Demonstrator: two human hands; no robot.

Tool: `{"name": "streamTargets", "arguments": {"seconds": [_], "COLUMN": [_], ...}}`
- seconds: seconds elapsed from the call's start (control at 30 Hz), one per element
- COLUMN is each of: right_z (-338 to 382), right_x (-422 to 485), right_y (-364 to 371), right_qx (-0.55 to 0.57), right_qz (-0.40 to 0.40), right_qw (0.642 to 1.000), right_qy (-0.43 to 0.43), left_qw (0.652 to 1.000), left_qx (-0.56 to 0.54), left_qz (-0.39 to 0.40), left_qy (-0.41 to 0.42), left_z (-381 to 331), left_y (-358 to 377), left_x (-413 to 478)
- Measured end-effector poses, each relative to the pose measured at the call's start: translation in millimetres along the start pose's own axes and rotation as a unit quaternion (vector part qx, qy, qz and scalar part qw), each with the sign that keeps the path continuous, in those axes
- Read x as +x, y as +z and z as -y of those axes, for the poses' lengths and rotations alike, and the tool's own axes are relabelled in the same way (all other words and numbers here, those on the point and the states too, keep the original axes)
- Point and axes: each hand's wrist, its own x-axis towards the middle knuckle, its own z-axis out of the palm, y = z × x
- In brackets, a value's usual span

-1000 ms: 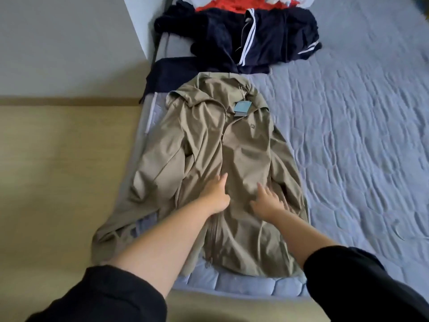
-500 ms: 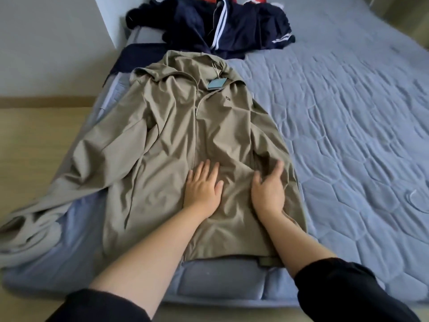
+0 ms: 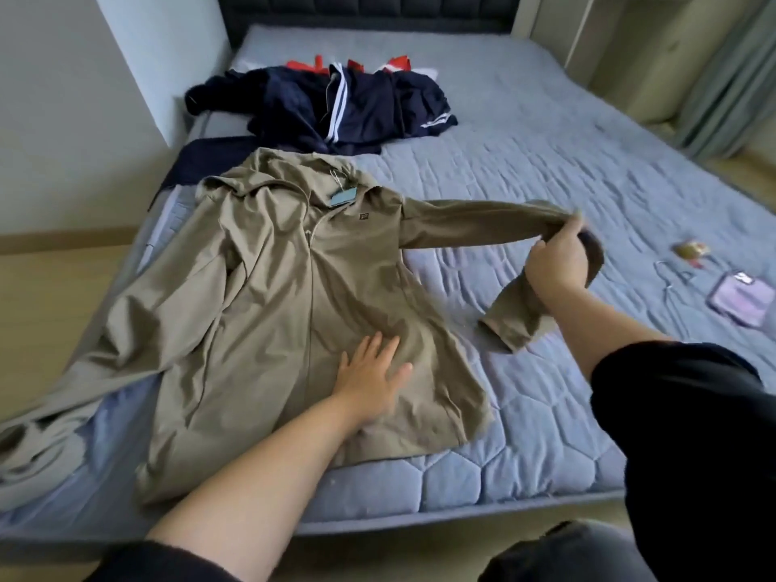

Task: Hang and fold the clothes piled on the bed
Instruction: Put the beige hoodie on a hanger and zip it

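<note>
A khaki hooded jacket [image 3: 268, 296] lies face up on the blue quilted bed [image 3: 546, 170], zipped, with a teal tag at its collar. My left hand [image 3: 369, 378] rests flat, fingers apart, on the jacket's lower front. My right hand [image 3: 556, 258] grips the jacket's right sleeve [image 3: 474, 222] and holds it stretched out to the right above the bed, the cuff end hanging below my hand. The other sleeve trails off the bed's left edge. Behind the jacket sits a pile of navy clothes with white stripes [image 3: 344, 107], red fabric showing under it.
On the bed's right part lie a purple flat pouch [image 3: 739, 298], a small gold object [image 3: 690, 249] and a thin wire hanger [image 3: 672, 275]. A dark headboard [image 3: 369, 10] stands at the back, a white wall at left, wooden floor [image 3: 50, 296] beside the bed.
My right hand left the jacket's lower front, took hold of the right sleeve and pulled it out to the right. My left hand stayed pressed on the jacket. The view lifted and widened.
</note>
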Motion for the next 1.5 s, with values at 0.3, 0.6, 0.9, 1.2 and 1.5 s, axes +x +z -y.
{"name": "streamTargets", "arguments": {"seconds": [0.3, 0.6, 0.9, 1.2, 1.5], "right_z": [-35.0, -56.3, -22.2, 38.2, 45.8], "right_x": [-105.1, -119.2, -175.4, -267.5, -267.4], "right_y": [61.3, 38.9, 78.5, 121.0, 120.9], "right_qx": [-0.063, -0.059, -0.242, -0.202, -0.309], "right_qz": [0.392, 0.315, 0.184, 0.508, 0.579], "right_qw": [0.914, 0.941, 0.893, 0.747, 0.667], "right_qy": [0.083, 0.107, -0.333, -0.379, -0.353], "left_qw": [0.976, 0.958, 0.986, 0.958, 0.932], "left_qx": [0.119, 0.157, -0.086, -0.042, -0.070], "left_qz": [0.151, 0.185, -0.052, -0.106, -0.149], "left_qy": [0.100, 0.153, 0.129, -0.264, -0.323], "left_z": [6.7, -6.0, 53.5, 174.6, 183.2], "left_y": [-10.4, -14.7, -53.7, -73.8, -77.4], "left_x": [-26.6, -45.7, -86.8, -126.6, -120.9]}}
